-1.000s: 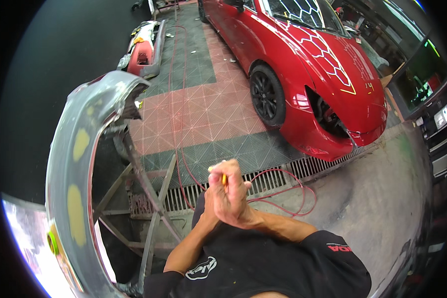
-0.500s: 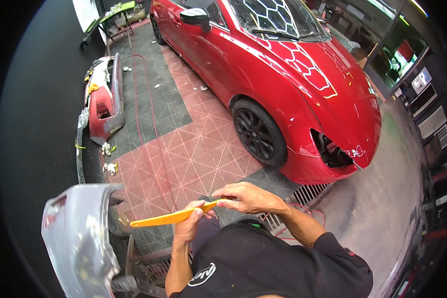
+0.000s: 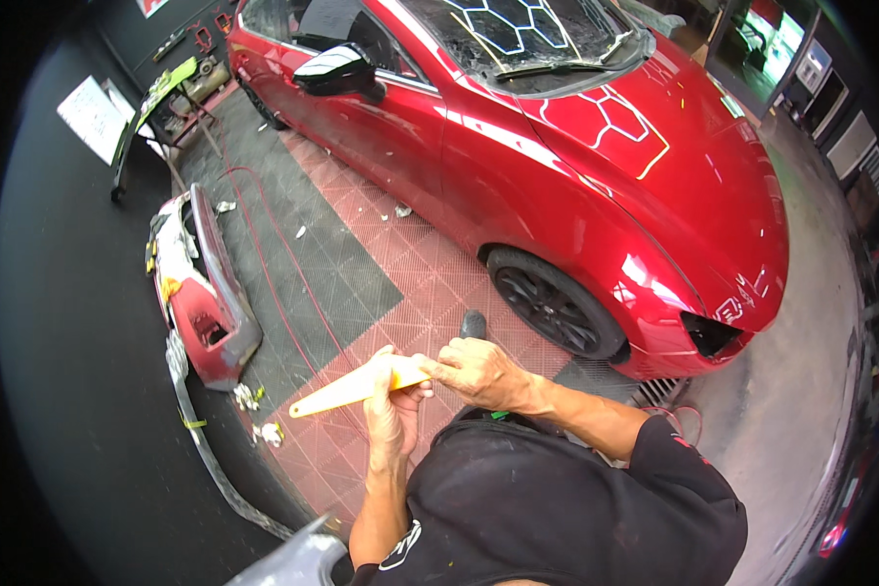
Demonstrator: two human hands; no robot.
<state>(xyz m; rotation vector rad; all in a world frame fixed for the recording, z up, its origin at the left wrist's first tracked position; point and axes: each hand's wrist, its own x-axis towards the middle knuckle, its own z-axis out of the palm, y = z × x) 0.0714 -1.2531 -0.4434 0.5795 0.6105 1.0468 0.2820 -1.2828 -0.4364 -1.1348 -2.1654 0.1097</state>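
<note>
Yellow spreader [image 3: 354, 394] in both hands

Red car [image 3: 596, 166] parked across a floor of red tiles [image 3: 381, 293] and grey tiles [image 3: 293, 244], hexagon ceiling lights mirrored in windscreen and bonnet. Detached red bumper [image 3: 205, 293] lying left by the dark wall [image 3: 59, 342]. Bare concrete [image 3: 781, 391] to the right, drain grate [image 3: 659, 391] alongside.
</note>
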